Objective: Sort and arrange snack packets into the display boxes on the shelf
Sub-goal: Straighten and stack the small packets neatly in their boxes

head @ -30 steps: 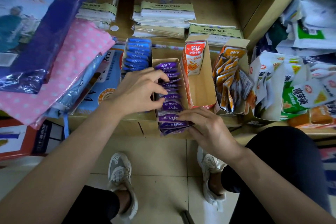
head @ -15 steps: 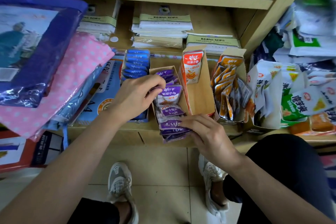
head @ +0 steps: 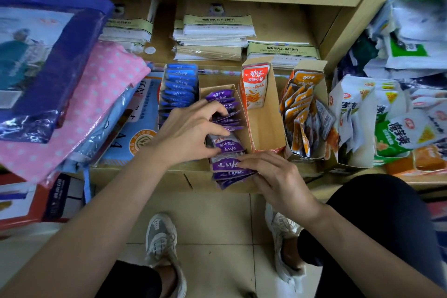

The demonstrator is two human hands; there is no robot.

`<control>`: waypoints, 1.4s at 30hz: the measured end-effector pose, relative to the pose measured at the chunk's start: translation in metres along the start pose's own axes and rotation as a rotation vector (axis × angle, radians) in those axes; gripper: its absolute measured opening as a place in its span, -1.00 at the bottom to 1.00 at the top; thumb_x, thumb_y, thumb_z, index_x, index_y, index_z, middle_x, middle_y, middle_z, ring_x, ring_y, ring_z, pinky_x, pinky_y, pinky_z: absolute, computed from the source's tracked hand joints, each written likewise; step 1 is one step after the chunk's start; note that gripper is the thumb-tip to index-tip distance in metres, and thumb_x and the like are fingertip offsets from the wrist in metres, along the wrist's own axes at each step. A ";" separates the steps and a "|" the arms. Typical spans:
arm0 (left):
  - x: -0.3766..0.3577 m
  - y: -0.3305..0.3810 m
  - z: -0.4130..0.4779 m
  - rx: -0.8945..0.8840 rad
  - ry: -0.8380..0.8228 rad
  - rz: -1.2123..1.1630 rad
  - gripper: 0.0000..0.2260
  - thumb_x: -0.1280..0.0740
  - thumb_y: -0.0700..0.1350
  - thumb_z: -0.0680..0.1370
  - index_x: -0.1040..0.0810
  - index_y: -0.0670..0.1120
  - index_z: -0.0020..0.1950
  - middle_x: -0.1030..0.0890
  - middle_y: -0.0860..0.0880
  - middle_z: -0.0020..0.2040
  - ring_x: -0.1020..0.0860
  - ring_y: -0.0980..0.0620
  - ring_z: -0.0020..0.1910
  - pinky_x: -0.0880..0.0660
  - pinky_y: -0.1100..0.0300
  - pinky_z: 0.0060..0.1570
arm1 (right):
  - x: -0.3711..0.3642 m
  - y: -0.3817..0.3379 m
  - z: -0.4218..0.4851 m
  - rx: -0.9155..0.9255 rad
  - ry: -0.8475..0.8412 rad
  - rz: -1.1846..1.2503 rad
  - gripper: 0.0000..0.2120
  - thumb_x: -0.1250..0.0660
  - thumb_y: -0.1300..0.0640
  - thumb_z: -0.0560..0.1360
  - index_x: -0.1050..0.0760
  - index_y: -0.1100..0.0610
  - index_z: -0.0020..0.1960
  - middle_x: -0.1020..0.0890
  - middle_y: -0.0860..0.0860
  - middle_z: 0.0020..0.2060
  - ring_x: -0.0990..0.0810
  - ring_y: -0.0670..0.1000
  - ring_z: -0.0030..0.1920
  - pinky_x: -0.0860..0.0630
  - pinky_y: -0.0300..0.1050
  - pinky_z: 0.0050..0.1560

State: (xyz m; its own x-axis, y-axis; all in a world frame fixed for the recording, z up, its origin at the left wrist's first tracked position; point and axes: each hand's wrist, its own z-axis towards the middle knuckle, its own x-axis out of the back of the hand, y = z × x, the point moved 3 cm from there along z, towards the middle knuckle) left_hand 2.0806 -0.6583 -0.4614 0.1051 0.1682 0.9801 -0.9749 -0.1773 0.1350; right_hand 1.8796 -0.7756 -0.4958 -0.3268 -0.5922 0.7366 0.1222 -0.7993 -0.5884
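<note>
Several cardboard display boxes stand side by side on the shelf. The middle box holds a row of purple snack packets. My left hand reaches into it; its fingers are curled over the standing packets and its thumb pinches a tilted purple packet. My right hand grips the fanned stack of purple packets that sticks out over the shelf's front edge. The blue packets' box stands left of it. To the right, a box holds one orange-red packet.
Further right stand a box of orange packets and loose white and green bags. Pink dotted and blue wrapped goods lie at the left. Paper bundles fill the shelf's back. My shoes are on the tiled floor below.
The view has tilted down a little. My left hand has pressed the lifted purple packet lower into the box, towards the front. My right hand stays on the front stack.
</note>
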 end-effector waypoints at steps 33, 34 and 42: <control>0.009 -0.003 0.002 0.043 0.363 -0.100 -0.90 -0.37 -0.11 0.55 -0.67 -0.03 -0.13 -0.69 0.06 -0.01 -0.62 0.10 -0.20 -0.50 0.18 -0.42 | 0.007 -0.004 0.001 -0.116 -0.014 0.116 -0.73 -0.30 0.11 0.56 -0.59 0.10 0.23 -0.65 -0.04 0.17 -0.56 -0.14 0.25 -0.55 -0.13 0.22; 0.012 -0.004 0.001 0.073 0.395 -0.159 -0.93 -0.39 -0.14 0.55 -0.65 -0.04 -0.13 -0.67 0.08 -0.04 -0.59 0.13 -0.24 -0.51 0.15 -0.43 | 0.006 -0.003 0.002 -0.128 -0.009 0.115 -0.74 -0.34 0.15 0.56 -0.59 0.09 0.23 -0.65 -0.05 0.17 -0.57 -0.13 0.24 -0.56 -0.09 0.21; 0.007 -0.006 -0.010 0.183 0.268 -0.566 -0.87 -0.26 0.02 0.56 -0.55 0.02 -0.07 -0.57 0.18 -0.12 -0.57 0.06 -0.31 -0.53 0.02 -0.34 | 0.002 -0.004 0.004 -0.285 0.066 0.105 -0.68 -0.40 0.18 0.55 -0.51 0.06 0.30 -0.62 -0.06 0.16 -0.54 -0.18 0.19 -0.43 -0.40 0.18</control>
State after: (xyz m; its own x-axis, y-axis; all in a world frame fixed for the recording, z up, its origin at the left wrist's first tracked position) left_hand 2.0848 -0.6462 -0.4565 0.5170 0.5155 0.6833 -0.7315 -0.1486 0.6655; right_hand 1.8818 -0.7743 -0.4903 -0.3875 -0.6545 0.6491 -0.1063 -0.6677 -0.7368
